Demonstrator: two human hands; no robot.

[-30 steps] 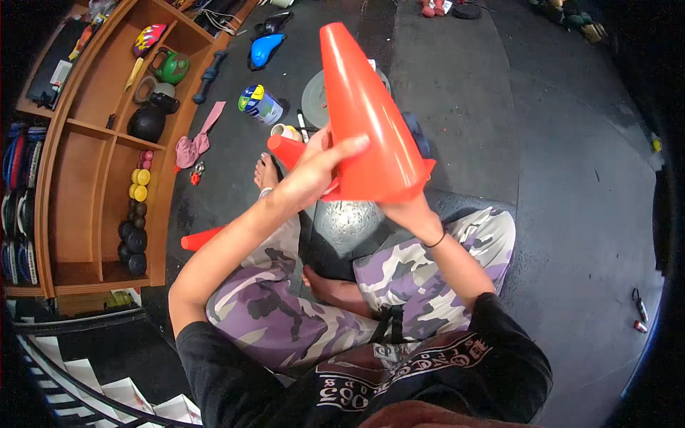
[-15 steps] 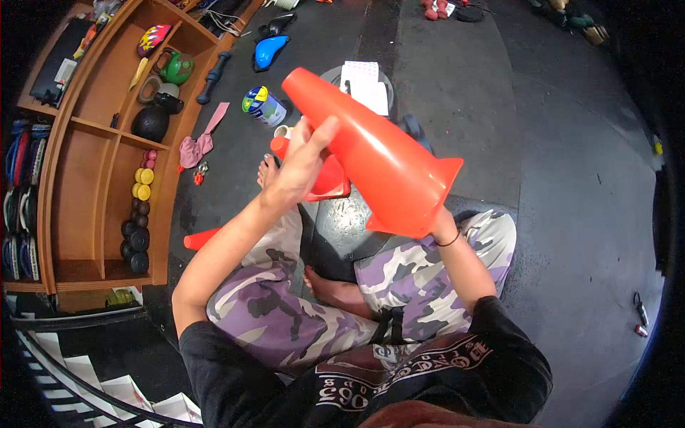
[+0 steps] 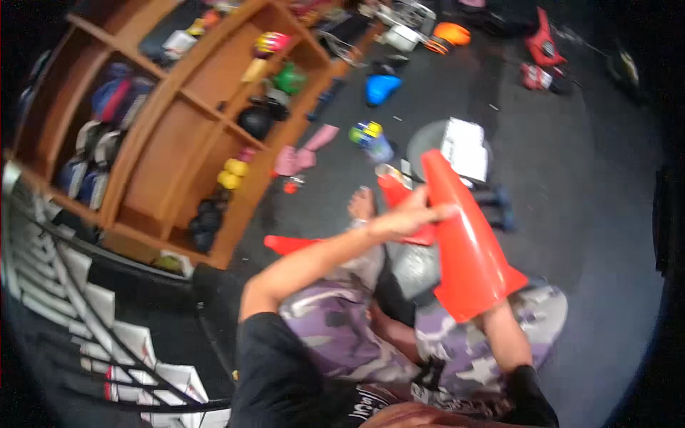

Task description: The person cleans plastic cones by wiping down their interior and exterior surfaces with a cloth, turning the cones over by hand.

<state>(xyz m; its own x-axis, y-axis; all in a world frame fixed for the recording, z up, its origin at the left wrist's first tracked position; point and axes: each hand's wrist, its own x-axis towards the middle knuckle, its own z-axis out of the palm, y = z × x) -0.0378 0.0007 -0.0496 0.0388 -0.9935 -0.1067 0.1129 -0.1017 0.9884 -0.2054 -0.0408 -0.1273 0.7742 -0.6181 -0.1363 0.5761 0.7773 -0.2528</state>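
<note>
An orange traffic cone (image 3: 471, 250) is held over my lap, tilted with its narrow end away from me. My left hand (image 3: 410, 217) is closed around the cone's side at its upper half, the thumb lying across the front. The forearm of my right arm (image 3: 506, 332) runs up to the cone's wide base; the right hand itself is hidden inside or behind it. Just past my left hand a second orange cone (image 3: 394, 189) is partly covered. The tip of a third orange cone (image 3: 289, 244) pokes out left of my left forearm.
A wooden shelf (image 3: 160, 160) with balls and small weights stands at left. On the floor ahead are a tin (image 3: 374, 145), papers (image 3: 465, 150) on a round plate, a blue object (image 3: 383, 89), a pink cloth (image 3: 294, 160) and a dark dumbbell (image 3: 503, 207).
My view has swung left, so the shelf and floor things sit further right. The held cone now points more straight ahead. My left hand keeps its hold on it.
</note>
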